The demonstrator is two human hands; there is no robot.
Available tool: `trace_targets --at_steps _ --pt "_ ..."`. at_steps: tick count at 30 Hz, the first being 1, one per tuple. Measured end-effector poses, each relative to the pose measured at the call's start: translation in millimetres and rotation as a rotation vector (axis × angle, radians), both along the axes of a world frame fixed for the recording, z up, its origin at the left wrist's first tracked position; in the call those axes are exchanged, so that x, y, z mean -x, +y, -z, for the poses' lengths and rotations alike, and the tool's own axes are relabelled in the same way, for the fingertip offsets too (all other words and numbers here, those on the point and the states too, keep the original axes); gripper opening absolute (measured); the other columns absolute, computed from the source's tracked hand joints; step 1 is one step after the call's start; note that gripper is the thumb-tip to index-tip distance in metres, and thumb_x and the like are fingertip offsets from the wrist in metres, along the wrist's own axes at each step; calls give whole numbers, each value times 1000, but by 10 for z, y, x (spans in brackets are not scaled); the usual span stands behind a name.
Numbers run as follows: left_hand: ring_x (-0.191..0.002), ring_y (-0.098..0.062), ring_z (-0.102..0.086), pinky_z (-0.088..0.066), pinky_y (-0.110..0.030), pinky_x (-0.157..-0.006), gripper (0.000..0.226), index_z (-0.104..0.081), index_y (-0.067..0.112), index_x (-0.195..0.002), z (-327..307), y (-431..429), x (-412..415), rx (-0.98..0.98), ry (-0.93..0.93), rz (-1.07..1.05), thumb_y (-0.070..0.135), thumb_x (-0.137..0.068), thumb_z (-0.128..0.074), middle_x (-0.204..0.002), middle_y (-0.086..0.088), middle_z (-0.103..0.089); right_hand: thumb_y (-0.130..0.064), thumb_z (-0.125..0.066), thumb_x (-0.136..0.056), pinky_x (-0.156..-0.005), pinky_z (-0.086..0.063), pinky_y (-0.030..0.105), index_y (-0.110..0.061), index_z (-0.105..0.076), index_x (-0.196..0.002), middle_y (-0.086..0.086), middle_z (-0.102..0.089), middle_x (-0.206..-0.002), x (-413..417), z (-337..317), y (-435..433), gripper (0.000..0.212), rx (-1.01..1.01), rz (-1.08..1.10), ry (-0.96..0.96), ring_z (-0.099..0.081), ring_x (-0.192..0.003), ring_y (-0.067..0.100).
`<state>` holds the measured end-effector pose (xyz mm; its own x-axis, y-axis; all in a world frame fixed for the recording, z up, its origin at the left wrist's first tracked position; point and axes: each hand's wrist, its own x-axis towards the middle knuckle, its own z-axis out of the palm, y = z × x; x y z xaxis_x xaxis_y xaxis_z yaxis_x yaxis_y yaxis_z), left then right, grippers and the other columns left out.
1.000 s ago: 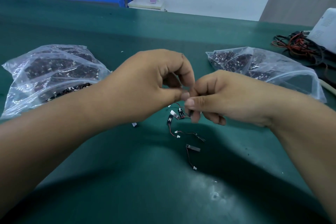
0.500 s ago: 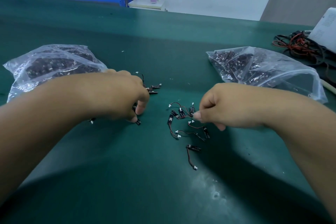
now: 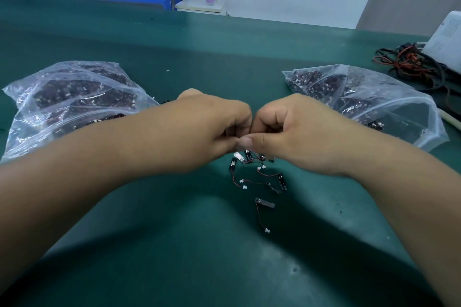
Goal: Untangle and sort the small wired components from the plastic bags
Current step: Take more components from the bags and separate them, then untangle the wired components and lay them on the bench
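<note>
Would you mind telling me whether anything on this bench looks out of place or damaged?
Nothing serious. A white scrap lies alone on the mat off the left bag's far corner, away from the loose components in the middle, and the mat has a pale scuffed patch near its front.

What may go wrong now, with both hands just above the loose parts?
The left hand and right hand meet with curled fingers; what they hold is hidden; a hard pull might snap a thin wire. They are right above the small black wired components on the green mat, so a dropped piece could tangle with them.
</note>
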<state>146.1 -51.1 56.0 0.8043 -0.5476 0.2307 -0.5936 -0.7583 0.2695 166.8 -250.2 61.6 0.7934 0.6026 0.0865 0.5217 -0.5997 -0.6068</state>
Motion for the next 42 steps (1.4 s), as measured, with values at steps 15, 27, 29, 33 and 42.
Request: trace_targets --at_steps 15,27,29,33,42 --pt "-109 -16 -52 -32 -35 -75 36 -49 44 -106 200 398 -255 -651 26 -298 66 -81 -62 -110 17 -51 -45 -67 -89 -39 -34 17 -25 -70 -73 -3 -68 -58 40 -83 -123 26 509 15 177 -42 -37 6" --pt "-93 -11 -56 -28 -32 -68 17 -52 37 -83 196 451 -314 -652 -3 -249 50 -90 -60 -91 16 -50 -35 -66 -93 -48 -37 10 -23 -69 -76 -21 -63 -60 -95 -43 -144 21 238 131 12 -48 -46 -3" --pt "-92 -10 -56 -30 -32 -73 16 -50 36 -82 186 421 -308 -573 -30 -205 47 -91 -58 -90 16 -51 -34 -67 -92 -45 -36 11 -22 -69 -76 -14 -64 -62 -115 -34 -153 21 196 151 1 -46 -44 0" --pt "-75 -3 -53 -33 -18 -72 9 -54 33 -85 106 280 -240 -225 -81 -51 41 -87 -57 -78 18 -56 -44 -67 -89 -45 -34 12 -22 -69 -76 -3 -68 -69 -120 -34 -150 26 144 149 -11 -44 -44 1" --pt "-65 15 -53 -41 -12 -59 18 -48 35 -84 -16 10 -6 67 -50 24 41 -79 -64 -73 18 -59 -35 -73 -86 -48 -34 15 -21 -68 -76 -15 -54 -54 -53 29 -31 18 36 -41 19 -44 -49 3"
